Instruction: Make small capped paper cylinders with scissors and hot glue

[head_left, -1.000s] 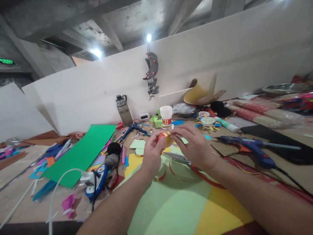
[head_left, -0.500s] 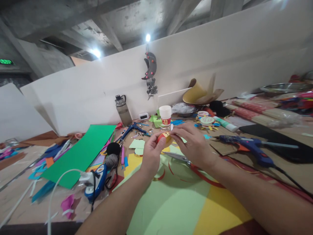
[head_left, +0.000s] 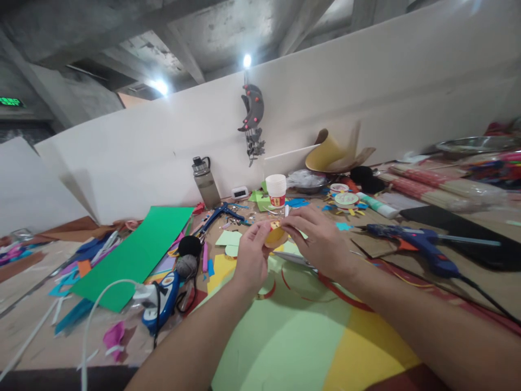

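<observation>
My left hand (head_left: 249,258) is closed, with thumb and fingers pinching a small round yellow paper piece (head_left: 275,237) that has a red printed patch at its top. The fingers of my right hand (head_left: 321,239) are pinched together at the piece's right edge; their tips partly hide it. Just below both hands, scissors (head_left: 293,259) lie on light green paper (head_left: 285,336), their handles hidden under my right hand and wrist. Thin red curved strips (head_left: 266,290) rest on that same paper.
Behind the hands stand stacked paper cups (head_left: 276,190) and a grey bottle (head_left: 205,182). To the right lies a blue glue gun (head_left: 423,250) with its cord. A power strip (head_left: 161,304), yarn balls (head_left: 189,247) and a green sheet (head_left: 134,255) are on the left.
The yellow piece has turned in my fingers: its yellow face shows more now, and the red part on the left shows less. Both hands stay almost in place.
</observation>
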A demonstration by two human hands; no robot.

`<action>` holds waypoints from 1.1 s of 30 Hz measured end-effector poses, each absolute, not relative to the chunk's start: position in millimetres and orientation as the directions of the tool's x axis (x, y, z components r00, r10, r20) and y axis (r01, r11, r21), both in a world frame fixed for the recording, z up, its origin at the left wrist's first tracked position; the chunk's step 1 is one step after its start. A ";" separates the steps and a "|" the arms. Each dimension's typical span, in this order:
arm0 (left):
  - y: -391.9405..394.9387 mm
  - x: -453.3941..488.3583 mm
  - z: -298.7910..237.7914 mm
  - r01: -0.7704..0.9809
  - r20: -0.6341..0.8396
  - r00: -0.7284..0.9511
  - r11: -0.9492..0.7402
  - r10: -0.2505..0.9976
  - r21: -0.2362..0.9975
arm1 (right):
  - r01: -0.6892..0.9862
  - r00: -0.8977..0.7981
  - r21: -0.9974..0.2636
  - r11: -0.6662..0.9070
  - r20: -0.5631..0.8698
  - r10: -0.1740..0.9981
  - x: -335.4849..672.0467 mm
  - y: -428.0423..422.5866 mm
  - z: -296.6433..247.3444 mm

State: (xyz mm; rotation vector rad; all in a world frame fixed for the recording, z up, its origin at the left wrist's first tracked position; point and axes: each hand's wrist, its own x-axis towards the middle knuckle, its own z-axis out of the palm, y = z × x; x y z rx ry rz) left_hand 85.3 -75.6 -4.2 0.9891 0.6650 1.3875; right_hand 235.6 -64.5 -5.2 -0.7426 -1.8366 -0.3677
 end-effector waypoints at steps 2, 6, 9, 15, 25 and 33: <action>-75.4 84.4 -2.7 -0.498 0.109 0.105 -0.042 0.988 0.866 | 0.644 -0.252 -0.086 0.761 0.915 0.316 233.7 -66.1 -4.4; -75.9 83.9 1.0 -0.506 0.051 0.103 0.008 0.993 0.863 | 0.639 -0.263 -0.076 0.765 0.914 0.310 231.4 -65.5 -6.6; -76.5 84.5 2.5 -0.505 0.053 0.098 0.004 0.994 0.863 | 0.630 -0.262 -0.079 0.772 0.915 0.308 230.9 -63.4 -9.8; -76.4 84.1 1.3 -0.493 0.073 0.094 -0.017 0.993 0.870 | 0.629 -0.276 -0.079 0.773 0.907 0.318 230.8 -62.9 -10.3; -75.0 83.8 -1.3 -0.493 0.102 0.098 -0.041 0.990 0.869 | 0.626 -0.257 -0.091 0.774 0.913 0.315 230.6 -63.4 -10.8; -76.0 84.2 -0.2 -0.496 0.103 0.102 -0.039 0.989 0.868 | 0.623 -0.257 -0.099 0.776 0.911 0.322 230.7 -63.2 -10.8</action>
